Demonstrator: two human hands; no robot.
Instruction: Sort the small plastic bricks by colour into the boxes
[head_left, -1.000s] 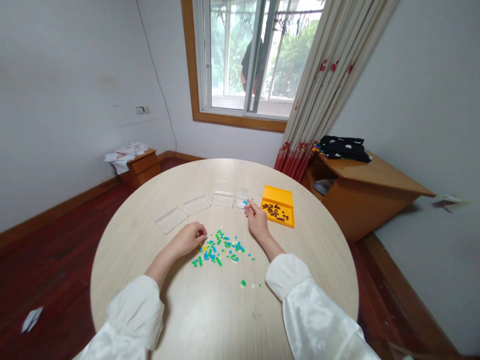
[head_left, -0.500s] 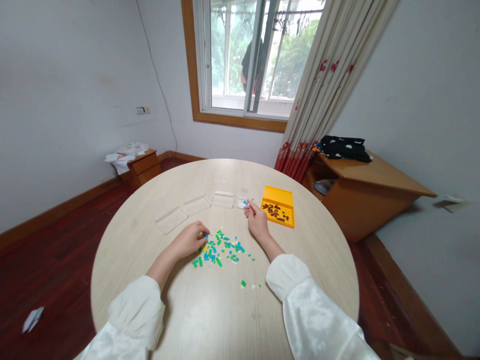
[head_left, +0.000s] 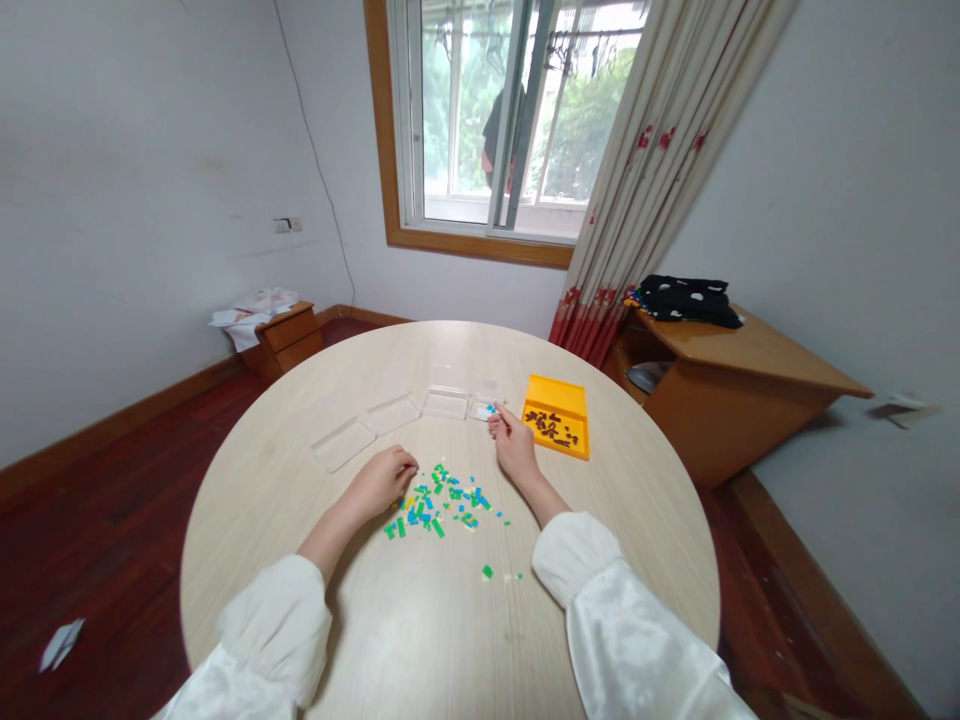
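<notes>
My left hand is closed in a pinch at the left edge of a loose pile of small building bricks, green, blue, pale and yellow. Whatever its fingertips hold is too small or hidden to name. My right hand is at the near right side of a small clear plastic box, its fingers curled together. A few blue bricks show in that box, just beyond the fingertips. I cannot make out what the right fingers hold, if anything.
Three more clear boxes stand in an arc to the left: a near one, a middle one and a far one. An open yellow case with dark brown pieces lies right. A green brick lies apart on the round table.
My left hand has shifted very slightly, and the blue brick seen at its fingertips no longer shows there. The right hand stays at the small clear box.
</notes>
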